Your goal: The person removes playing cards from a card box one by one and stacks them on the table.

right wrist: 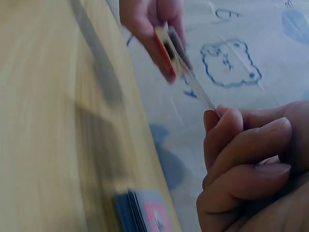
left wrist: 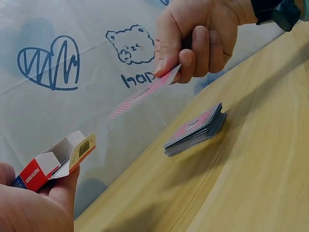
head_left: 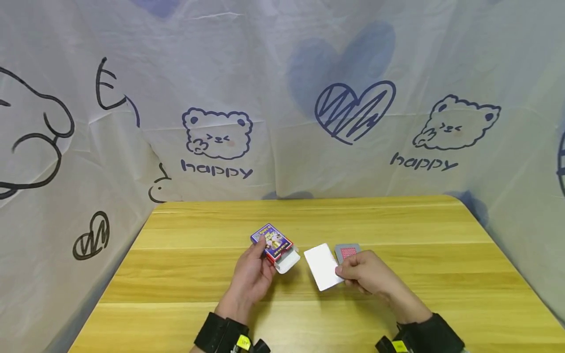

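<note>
My left hand [head_left: 252, 277] grips a purple, red and white playing-card box [head_left: 272, 243], the thumb lying over its printed front. The box's end flap [left wrist: 83, 151] is folded out, and that end faces right toward my other hand. A single playing card [head_left: 322, 267] is pinched by one edge between thumb and fingers of my right hand [head_left: 372, 275]. In the head view its visible side looks plain white; the left wrist view shows a red pattern on its other side. Just beyond the right hand, a stack of cards [head_left: 347, 251] with red-patterned backs lies on the table, partly hidden.
The wooden table [head_left: 185, 289] extends on all sides of the hands. White cloth [head_left: 282, 98] with drawn bears, hearts and lettering hangs behind it and along both sides. Black bands [head_left: 220, 333] with cameras sit on both wrists.
</note>
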{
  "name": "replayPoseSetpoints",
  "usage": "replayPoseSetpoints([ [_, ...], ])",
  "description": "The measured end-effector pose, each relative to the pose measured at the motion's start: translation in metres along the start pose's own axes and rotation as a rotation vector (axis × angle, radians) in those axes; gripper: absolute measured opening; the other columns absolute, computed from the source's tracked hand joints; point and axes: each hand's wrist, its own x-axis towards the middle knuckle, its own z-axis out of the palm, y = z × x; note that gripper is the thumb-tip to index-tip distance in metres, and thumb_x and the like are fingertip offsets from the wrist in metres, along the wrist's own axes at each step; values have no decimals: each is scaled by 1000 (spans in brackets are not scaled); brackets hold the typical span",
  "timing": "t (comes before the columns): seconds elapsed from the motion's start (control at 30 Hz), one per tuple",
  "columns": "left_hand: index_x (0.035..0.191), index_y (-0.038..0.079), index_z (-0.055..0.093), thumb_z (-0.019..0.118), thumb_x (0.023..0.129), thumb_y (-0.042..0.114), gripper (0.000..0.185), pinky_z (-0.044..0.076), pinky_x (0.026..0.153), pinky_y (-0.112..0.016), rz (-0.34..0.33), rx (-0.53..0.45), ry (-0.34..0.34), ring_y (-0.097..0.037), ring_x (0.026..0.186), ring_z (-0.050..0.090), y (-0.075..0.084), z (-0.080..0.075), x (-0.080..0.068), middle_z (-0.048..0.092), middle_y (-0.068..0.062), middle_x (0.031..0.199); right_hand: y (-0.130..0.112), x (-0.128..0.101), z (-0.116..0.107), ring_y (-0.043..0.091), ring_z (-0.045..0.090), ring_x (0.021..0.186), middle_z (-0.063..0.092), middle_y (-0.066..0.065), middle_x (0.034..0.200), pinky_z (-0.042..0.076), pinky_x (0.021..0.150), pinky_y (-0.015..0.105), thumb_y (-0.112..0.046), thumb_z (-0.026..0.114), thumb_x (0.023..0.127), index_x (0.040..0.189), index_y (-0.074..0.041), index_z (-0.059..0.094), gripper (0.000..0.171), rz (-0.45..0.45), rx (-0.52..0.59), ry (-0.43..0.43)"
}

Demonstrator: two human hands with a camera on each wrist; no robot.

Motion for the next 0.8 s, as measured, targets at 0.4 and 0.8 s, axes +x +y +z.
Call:
replayPoseSetpoints([
  [0.4,157,-3,30,42,116,32,55,59,101,-30,-17,7,-10,-14,112,74,0,3,-3,75,-8,123,13,3,-34,10,37,49,59,4,64,28,44,21,-13,64,103,76,0,67,30,80,-210,247],
  [0.8,157,-2,30,39,116,33,54,60,100,-30,-22,17,-35,-13,113,73,1,4,-4,75,-7,124,27,7,-43,11,38,50,59,3,64,31,47,22,-11,63,102,75,0,68,30,109,-236,249],
])
